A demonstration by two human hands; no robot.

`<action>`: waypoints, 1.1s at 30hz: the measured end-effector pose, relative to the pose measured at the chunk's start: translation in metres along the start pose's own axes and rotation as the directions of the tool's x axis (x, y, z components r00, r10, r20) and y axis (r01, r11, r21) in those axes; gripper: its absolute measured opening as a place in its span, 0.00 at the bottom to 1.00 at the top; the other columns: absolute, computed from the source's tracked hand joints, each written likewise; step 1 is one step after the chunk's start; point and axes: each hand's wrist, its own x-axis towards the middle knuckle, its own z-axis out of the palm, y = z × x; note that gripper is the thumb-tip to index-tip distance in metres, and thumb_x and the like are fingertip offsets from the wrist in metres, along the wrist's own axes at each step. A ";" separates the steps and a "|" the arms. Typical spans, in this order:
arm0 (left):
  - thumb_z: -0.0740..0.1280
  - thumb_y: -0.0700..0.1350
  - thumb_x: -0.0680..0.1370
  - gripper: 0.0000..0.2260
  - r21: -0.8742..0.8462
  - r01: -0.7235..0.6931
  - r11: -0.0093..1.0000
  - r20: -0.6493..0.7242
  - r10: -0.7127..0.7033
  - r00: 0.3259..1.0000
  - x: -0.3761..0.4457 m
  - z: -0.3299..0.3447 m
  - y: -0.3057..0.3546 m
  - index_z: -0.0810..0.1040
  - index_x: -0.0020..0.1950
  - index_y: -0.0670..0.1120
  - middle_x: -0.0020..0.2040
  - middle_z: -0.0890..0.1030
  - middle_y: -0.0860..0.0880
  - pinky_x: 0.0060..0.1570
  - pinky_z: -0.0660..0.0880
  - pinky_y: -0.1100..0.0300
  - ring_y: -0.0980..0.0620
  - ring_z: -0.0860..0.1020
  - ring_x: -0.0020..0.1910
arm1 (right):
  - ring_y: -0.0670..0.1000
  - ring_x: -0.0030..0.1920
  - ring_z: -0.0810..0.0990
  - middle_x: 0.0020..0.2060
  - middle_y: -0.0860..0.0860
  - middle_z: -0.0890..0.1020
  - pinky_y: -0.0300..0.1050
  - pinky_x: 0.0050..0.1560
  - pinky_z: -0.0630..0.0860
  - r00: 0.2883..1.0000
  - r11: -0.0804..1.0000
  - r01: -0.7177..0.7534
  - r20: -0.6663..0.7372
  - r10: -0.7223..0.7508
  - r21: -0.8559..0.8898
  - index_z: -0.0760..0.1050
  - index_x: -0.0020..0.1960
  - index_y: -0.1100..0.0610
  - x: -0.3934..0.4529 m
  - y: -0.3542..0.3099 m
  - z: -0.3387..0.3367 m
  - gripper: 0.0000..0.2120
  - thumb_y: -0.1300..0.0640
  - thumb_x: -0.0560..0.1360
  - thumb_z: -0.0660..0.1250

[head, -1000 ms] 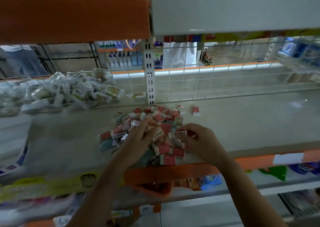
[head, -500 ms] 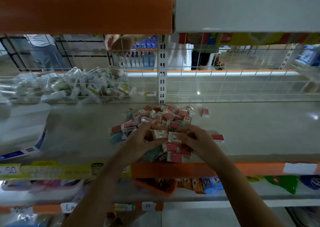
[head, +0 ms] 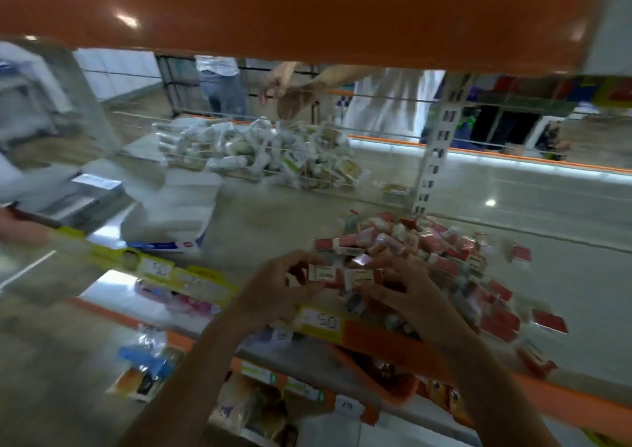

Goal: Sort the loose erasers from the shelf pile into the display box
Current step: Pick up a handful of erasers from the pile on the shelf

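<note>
Eraser pile (head: 427, 251) is heaped on the grey shelf (head: 273, 221), just behind its orange front rail (head: 386, 340). Left hand (head: 273, 293) is placed at the pile's near left edge, fingers curled round a white-labelled eraser (head: 323, 272). Right hand (head: 407, 296) is set just beside it on the pile, fingers bent over a second eraser (head: 362, 277); grip blurred, cannot be told. Display box is not made out. Beyond the pile, a wire basket of white packets (head: 266, 152) is seen.

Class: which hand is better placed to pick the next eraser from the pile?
Probably the right hand: it lies over the pile. The left hand holds erasers at the pile's near-left edge.
</note>
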 end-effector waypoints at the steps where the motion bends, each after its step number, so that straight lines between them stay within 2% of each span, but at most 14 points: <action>1: 0.73 0.46 0.72 0.13 0.013 0.017 1.000 -0.036 -0.017 0.999 -0.006 -0.011 -0.004 0.77 0.48 0.62 0.35 0.77 0.58 0.30 0.68 0.73 0.65 0.75 0.29 | 0.50 0.42 0.84 0.42 0.48 0.84 0.46 0.42 0.82 0.999 1.000 -0.003 0.043 0.003 0.015 0.75 0.53 0.53 0.006 -0.002 0.012 0.12 0.58 0.71 0.70; 4: 0.74 0.45 0.72 0.14 0.092 0.046 0.995 -0.128 -0.034 0.991 -0.030 -0.051 -0.014 0.76 0.47 0.63 0.39 0.78 0.58 0.33 0.69 0.75 0.68 0.75 0.34 | 0.49 0.36 0.83 0.38 0.52 0.83 0.42 0.35 0.80 0.991 0.999 0.026 0.135 -0.022 -0.025 0.74 0.51 0.55 0.028 -0.011 0.055 0.13 0.66 0.70 0.71; 6: 0.74 0.43 0.71 0.16 0.123 0.059 0.991 -0.198 -0.034 0.980 -0.049 -0.081 -0.020 0.76 0.47 0.63 0.40 0.78 0.58 0.35 0.68 0.76 0.69 0.75 0.35 | 0.47 0.34 0.81 0.36 0.51 0.82 0.39 0.33 0.77 0.980 0.995 0.074 0.192 -0.060 -0.066 0.73 0.49 0.54 0.044 -0.019 0.089 0.14 0.68 0.70 0.71; 10: 0.74 0.41 0.71 0.16 0.115 0.102 0.988 -0.302 -0.063 0.951 -0.092 -0.150 -0.036 0.77 0.49 0.61 0.42 0.80 0.56 0.37 0.67 0.75 0.68 0.74 0.36 | 0.44 0.33 0.78 0.34 0.48 0.82 0.38 0.33 0.72 0.943 0.978 0.171 0.308 -0.127 -0.119 0.73 0.48 0.51 0.073 -0.041 0.164 0.14 0.66 0.69 0.72; 14: 0.73 0.44 0.73 0.13 0.112 0.133 0.985 -0.371 -0.082 0.925 -0.135 -0.225 -0.059 0.78 0.51 0.61 0.43 0.80 0.59 0.38 0.68 0.72 0.66 0.73 0.36 | 0.44 0.36 0.81 0.38 0.46 0.83 0.31 0.32 0.72 0.908 0.965 0.234 0.383 -0.173 -0.118 0.74 0.48 0.48 0.097 -0.067 0.249 0.13 0.62 0.69 0.73; 17: 0.73 0.45 0.72 0.14 0.141 0.176 0.974 -0.424 -0.101 0.900 -0.157 -0.280 -0.081 0.78 0.50 0.64 0.43 0.81 0.57 0.39 0.68 0.66 0.62 0.75 0.40 | 0.51 0.36 0.80 0.39 0.51 0.82 0.37 0.35 0.74 0.887 0.956 0.272 0.414 -0.206 -0.107 0.74 0.49 0.50 0.115 -0.084 0.311 0.13 0.62 0.70 0.73; 20: 0.72 0.46 0.72 0.13 0.159 0.216 0.963 -0.427 -0.130 0.895 -0.172 -0.333 -0.100 0.77 0.50 0.64 0.43 0.80 0.65 0.39 0.67 0.70 0.64 0.75 0.42 | 0.42 0.35 0.78 0.37 0.47 0.81 0.31 0.36 0.72 0.861 0.943 0.317 0.449 -0.240 -0.104 0.74 0.48 0.49 0.135 -0.097 0.367 0.13 0.63 0.69 0.73; 22: 0.72 0.50 0.71 0.12 0.180 0.233 0.956 -0.440 -0.134 0.888 -0.179 -0.362 -0.112 0.76 0.50 0.64 0.44 0.79 0.66 0.38 0.68 0.70 0.62 0.76 0.42 | 0.43 0.37 0.79 0.38 0.47 0.82 0.32 0.36 0.73 0.852 0.937 0.329 0.467 -0.238 -0.122 0.74 0.48 0.48 0.148 -0.104 0.398 0.13 0.62 0.69 0.74; 24: 0.69 0.55 0.70 0.10 0.182 0.254 0.950 -0.464 -0.145 0.874 -0.181 -0.387 -0.125 0.76 0.49 0.65 0.44 0.79 0.66 0.38 0.69 0.67 0.58 0.77 0.42 | 0.46 0.39 0.81 0.40 0.47 0.82 0.36 0.36 0.76 0.849 0.935 0.329 0.474 -0.231 -0.134 0.74 0.48 0.48 0.162 -0.109 0.424 0.13 0.61 0.69 0.74; 27: 0.67 0.58 0.68 0.11 0.174 0.278 0.945 -0.488 -0.162 0.858 -0.177 -0.415 -0.148 0.75 0.49 0.67 0.44 0.79 0.66 0.37 0.69 0.67 0.53 0.78 0.42 | 0.44 0.37 0.80 0.41 0.46 0.81 0.38 0.35 0.77 0.845 0.923 0.352 0.477 -0.242 -0.156 0.75 0.48 0.47 0.184 -0.114 0.453 0.13 0.60 0.69 0.74; 30: 0.70 0.54 0.71 0.10 0.115 0.275 0.955 -0.491 -0.186 0.851 -0.167 -0.442 -0.173 0.76 0.50 0.66 0.44 0.80 0.62 0.38 0.68 0.68 0.53 0.77 0.41 | 0.45 0.39 0.78 0.44 0.48 0.79 0.36 0.38 0.77 0.835 0.905 0.389 0.481 -0.267 -0.173 0.75 0.49 0.51 0.211 -0.119 0.478 0.12 0.61 0.69 0.74; 33: 0.72 0.45 0.72 0.12 0.083 0.240 0.967 -0.489 -0.170 0.855 -0.153 -0.473 -0.198 0.78 0.49 0.62 0.42 0.80 0.59 0.39 0.68 0.70 0.62 0.74 0.38 | 0.42 0.40 0.77 0.45 0.50 0.78 0.29 0.37 0.73 0.833 0.894 0.408 0.478 -0.279 -0.188 0.76 0.49 0.53 0.243 -0.123 0.501 0.11 0.59 0.69 0.74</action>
